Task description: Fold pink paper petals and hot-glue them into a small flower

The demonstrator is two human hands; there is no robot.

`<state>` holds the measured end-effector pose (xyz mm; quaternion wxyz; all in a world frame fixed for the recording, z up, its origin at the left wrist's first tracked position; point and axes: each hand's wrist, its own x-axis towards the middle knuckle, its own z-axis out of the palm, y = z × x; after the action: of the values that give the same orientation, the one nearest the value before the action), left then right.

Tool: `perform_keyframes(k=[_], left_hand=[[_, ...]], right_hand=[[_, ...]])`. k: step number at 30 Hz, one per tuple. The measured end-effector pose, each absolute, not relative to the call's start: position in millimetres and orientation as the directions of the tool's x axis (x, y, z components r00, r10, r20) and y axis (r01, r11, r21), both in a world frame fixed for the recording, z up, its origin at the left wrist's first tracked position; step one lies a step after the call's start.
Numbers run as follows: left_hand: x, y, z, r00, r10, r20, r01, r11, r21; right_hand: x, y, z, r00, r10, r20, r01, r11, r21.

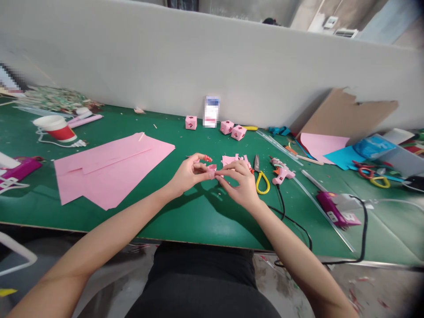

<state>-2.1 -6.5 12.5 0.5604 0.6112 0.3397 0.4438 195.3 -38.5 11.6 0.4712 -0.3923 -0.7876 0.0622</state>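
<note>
Between the fingertips of both hands is a small folded piece of pink paper (212, 170), held just above the green table. My left hand (189, 173) pinches it from the left, with a red-patterned covering on one finger. My right hand (241, 182) pinches its right side, fingers closed. Partly hidden behind my right hand lie pink paper cut-outs (228, 160). Just right of that hand are scissors (262, 181) with yellow handles. A pink glue gun (283, 173) with a black cord rests farther right.
Pink paper sheets (112, 170) spread over the left of the green table (185, 225). Pink paper cubes (191, 123) with cut-out holes and a propped phone (211, 111) stand at the back. A paper cup (55, 129) is far left; a purple box (338, 210) and clear sticks lie right.
</note>
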Motion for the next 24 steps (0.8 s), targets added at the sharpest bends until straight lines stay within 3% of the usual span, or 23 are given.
perform_keyframes(k=[8, 19, 24], left_hand=[[-3.1, -6.9, 10.1, 0.401, 0.881, 0.249, 0.046, -0.291, 0.956], [-4.5, -6.5, 7.5, 0.472, 0.818, 0.329, 0.155, -0.444, 0.882], [-6.4, -7.8, 12.9, 0.54, 0.787, 0.299, 0.17, -0.45, 0.877]], right_hand=[[194.8, -34.0, 9.8, -0.235, 0.774, 0.588, 0.548, 0.605, -0.578], [194.2, -37.9, 11.9, -0.364, 0.785, 0.502, 0.582, 0.612, -0.535], [196.5, -38.4, 11.7, -0.387, 0.843, 0.374, 0.516, 0.535, -0.669]])
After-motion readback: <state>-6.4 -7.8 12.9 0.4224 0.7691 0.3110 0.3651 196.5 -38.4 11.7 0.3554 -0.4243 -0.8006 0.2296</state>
